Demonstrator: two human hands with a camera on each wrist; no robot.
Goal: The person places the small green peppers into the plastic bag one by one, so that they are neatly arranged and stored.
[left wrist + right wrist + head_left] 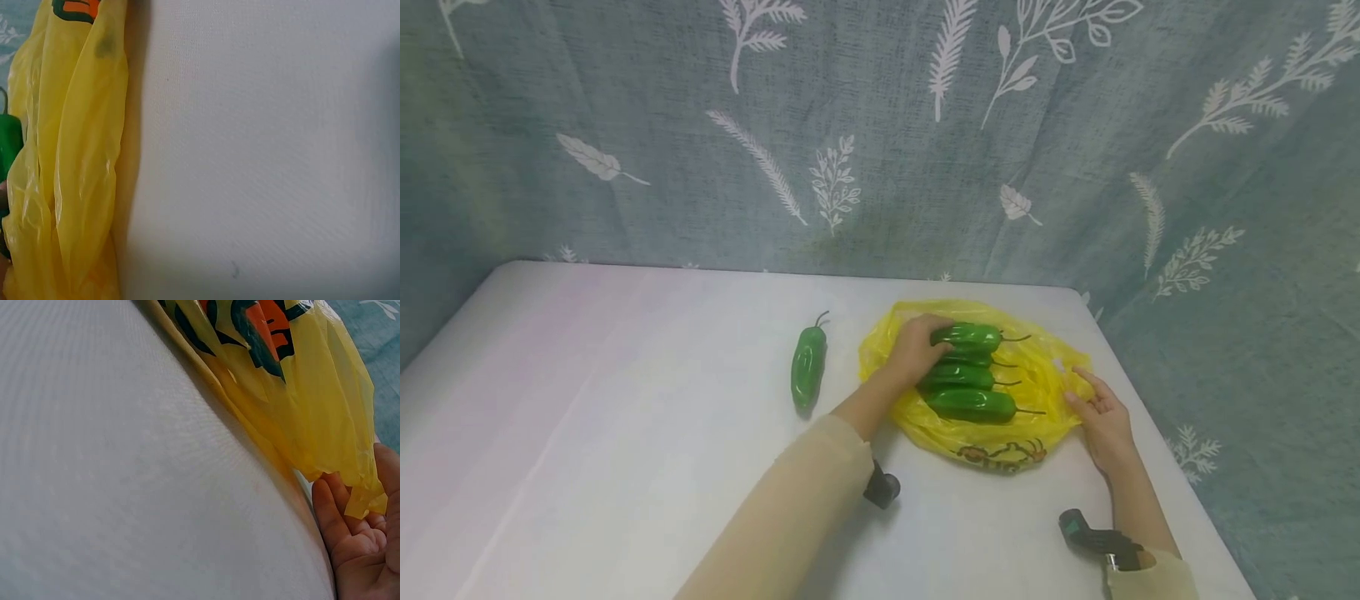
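Note:
A yellow plastic bag (992,437) lies spread on the table, with several green chili peppers (972,405) side by side in its opening, stems to the right. My left hand (917,348) reaches in from the left and grips the farthest pepper (976,337) by its blunt end. At the bag's right edge, my right hand (1105,421) holds the plastic between thumb and fingers, as the right wrist view also shows. In the left wrist view the bag's side (87,150) hides nearly all of the left hand; a bit of green pepper (9,140) shows.
One more green chili pepper (808,368) lies on the white table (625,433), left of the bag. A leaf-patterned grey-green cloth (880,150) hangs behind the table and along its right side. Dark wrist cameras (1093,537) sit near both sleeves.

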